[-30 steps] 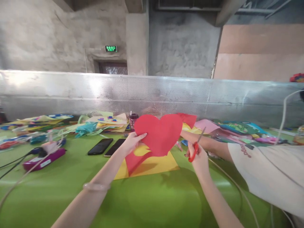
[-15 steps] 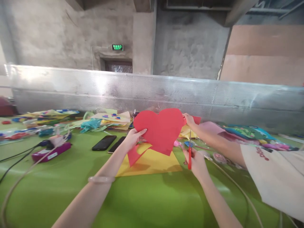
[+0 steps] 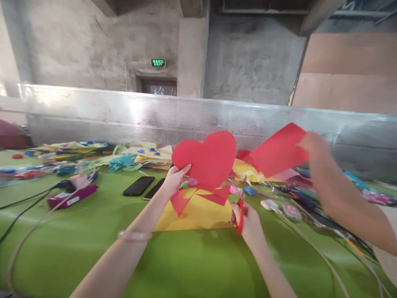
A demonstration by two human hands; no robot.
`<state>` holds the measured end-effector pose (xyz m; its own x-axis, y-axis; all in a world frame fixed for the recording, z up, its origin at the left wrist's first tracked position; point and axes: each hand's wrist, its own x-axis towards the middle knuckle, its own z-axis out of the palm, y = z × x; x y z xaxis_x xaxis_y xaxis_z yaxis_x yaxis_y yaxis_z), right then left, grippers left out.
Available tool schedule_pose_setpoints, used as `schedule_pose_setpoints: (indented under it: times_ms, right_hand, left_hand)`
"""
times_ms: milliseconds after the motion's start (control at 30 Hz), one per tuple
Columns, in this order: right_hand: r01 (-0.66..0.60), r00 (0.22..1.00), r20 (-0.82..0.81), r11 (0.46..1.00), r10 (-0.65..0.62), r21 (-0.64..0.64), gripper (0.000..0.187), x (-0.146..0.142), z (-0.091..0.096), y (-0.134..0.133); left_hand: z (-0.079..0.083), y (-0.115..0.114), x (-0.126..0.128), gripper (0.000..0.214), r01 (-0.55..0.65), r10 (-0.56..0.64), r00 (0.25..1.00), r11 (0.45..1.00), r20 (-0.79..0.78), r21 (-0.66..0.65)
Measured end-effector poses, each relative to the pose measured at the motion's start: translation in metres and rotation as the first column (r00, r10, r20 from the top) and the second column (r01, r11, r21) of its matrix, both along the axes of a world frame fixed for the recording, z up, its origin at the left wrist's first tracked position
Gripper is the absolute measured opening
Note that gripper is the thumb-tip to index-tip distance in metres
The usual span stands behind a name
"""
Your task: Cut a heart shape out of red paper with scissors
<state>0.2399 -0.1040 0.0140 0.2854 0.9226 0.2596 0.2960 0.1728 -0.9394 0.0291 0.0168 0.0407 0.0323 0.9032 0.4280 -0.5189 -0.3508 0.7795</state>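
My left hand (image 3: 174, 181) pinches the left lobe of a red paper heart (image 3: 207, 159) and holds it upright above the table. Red offcuts (image 3: 217, 195) hang from the heart's lower edge. My right hand (image 3: 246, 219) grips red-handled scissors (image 3: 240, 209), blades pointing up toward the heart's tip. Under both lies a yellow paper sheet (image 3: 198, 215). At the right another person's hand (image 3: 312, 145) lifts a separate red paper sheet (image 3: 277, 151).
Two black phones (image 3: 139, 186) lie left of the heart. A purple device (image 3: 71, 196) with cables sits at the left. Coloured paper crafts (image 3: 145, 155) pile up along a perforated metal barrier (image 3: 124, 116). Small items and a cord (image 3: 313, 248) lie at the right on the green table (image 3: 192, 265).
The other person's hand has lifted a red sheet up and to the right. My left hand raised the heart slightly, and my right hand with the scissors moved a little lower and left.
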Motion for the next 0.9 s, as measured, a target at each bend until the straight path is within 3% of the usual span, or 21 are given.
schedule_pose_setpoints:
  times_ms: [467, 767, 900]
  right_hand:
    - [0.004, 0.999, -0.040, 0.999, -0.003, 0.038, 0.028, -0.005, -0.005, 0.002]
    - [0.010, 0.992, -0.129, 0.999, -0.006, 0.035, 0.019, -0.020, 0.005, -0.007]
    - [-0.016, 0.989, -0.149, 0.998, 0.024, 0.057, 0.020, -0.019, 0.005, -0.008]
  left_hand:
    - [0.009, -0.022, 0.016, 0.029, -0.028, 0.028, 0.992, 1.000, 0.120, 0.000]
    - [0.007, -0.046, 0.039, 0.032, -0.023, 0.025, 0.984, 1.000, 0.178, -0.016]
    - [-0.001, -0.056, 0.046, 0.029, -0.049, 0.063, 0.977, 0.996, 0.205, -0.073]
